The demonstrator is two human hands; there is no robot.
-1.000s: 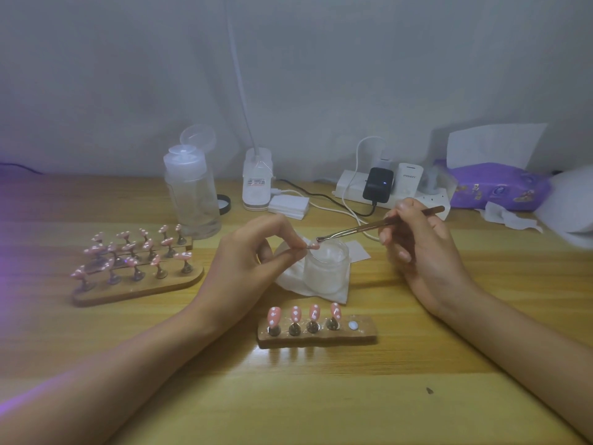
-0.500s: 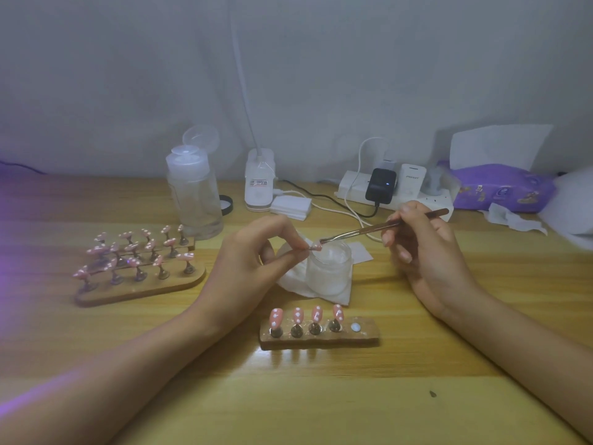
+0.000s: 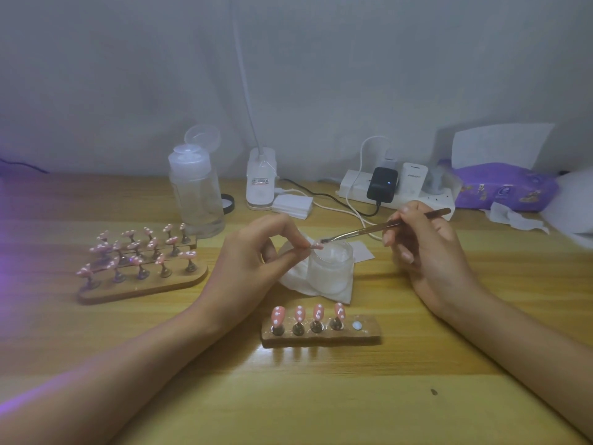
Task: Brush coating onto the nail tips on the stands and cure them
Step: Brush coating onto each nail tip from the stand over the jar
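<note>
White plug-in charger block (image 3: 414,183) on the white power strip (image 3: 351,191) at the back of the wooden table (image 3: 321,396) carried grey brand print on its front. It read roughly "PISEN", small and soft. White upright clip-base device (image 3: 260,191), left of the strip, had a small sticker with a red line and a dark line of print, too blurred to read. Purple soft tissue pack (image 3: 507,187) at back right bore pale printed marks and round logos along its side, none legible. Black plug-in adapter (image 3: 382,186) beside the charger block showed one lit blue dot.
</note>
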